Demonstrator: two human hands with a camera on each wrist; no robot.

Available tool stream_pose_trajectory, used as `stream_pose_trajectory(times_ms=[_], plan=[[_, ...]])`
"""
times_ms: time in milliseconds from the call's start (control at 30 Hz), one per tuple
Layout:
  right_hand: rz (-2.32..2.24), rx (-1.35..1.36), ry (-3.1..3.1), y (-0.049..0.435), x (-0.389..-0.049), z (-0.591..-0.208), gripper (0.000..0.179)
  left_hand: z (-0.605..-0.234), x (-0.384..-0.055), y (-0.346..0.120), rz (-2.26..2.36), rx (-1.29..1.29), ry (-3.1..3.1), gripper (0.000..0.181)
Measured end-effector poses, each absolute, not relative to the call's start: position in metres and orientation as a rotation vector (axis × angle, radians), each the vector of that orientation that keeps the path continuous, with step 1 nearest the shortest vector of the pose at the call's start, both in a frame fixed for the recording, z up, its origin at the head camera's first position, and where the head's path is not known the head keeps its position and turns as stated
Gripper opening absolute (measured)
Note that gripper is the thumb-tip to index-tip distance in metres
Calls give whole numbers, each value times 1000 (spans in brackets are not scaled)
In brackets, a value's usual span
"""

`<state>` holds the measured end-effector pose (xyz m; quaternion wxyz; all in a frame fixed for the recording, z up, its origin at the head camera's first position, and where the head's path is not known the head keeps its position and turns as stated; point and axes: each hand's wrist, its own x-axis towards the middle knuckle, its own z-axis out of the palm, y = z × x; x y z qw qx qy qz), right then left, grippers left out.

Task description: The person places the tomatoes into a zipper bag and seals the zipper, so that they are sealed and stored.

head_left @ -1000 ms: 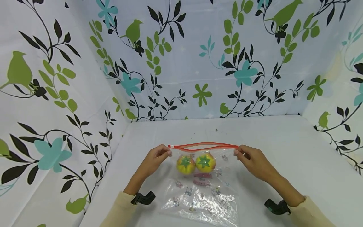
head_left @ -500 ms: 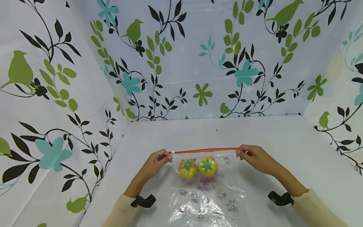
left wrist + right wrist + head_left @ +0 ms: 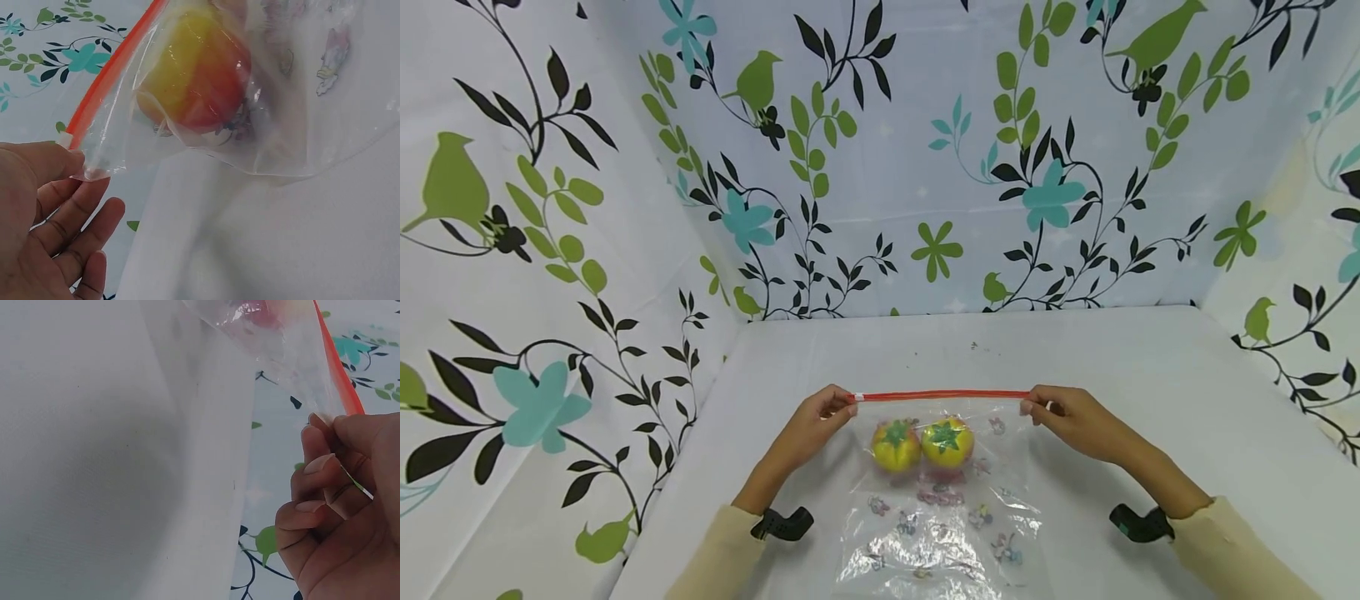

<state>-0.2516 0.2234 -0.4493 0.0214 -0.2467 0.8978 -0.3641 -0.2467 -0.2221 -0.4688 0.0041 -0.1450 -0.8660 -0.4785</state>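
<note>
A clear plastic slider zip bag [image 3: 940, 525] with printed cartoon figures is held up by its top corners. Its red zip strip [image 3: 947, 394] runs taut and almost straight, with a white slider [image 3: 860, 397] at the left end. Inside, near the top, sit two round yellow-and-red fruits [image 3: 896, 446] with green star-shaped tops. My left hand [image 3: 815, 423] pinches the left corner by the slider between thumb and index finger; its other fingers are loosely bent in the left wrist view. The right corner is pinched by my right hand [image 3: 1073, 421], its other fingers curled.
The bag is above a white table [image 3: 1150, 367]. Cloth walls [image 3: 940, 192] printed with birds, leaves and flowers stand behind and at both sides. A black wrist camera [image 3: 782, 524] sits on the left wrist, another black camera [image 3: 1141, 524] on the right.
The bag's mouth was gaping a second ago; now its two red edges lie together in one line. Both hands have shifted only slightly, still on the corners.
</note>
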Motion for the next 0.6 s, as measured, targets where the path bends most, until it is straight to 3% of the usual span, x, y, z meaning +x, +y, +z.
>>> stream_pose_trajectory(times_ms=[600], plan=[[-969,-867,2936,205,-264,-439,8,-455,-244,-218,-1227,-477,-2661,7]])
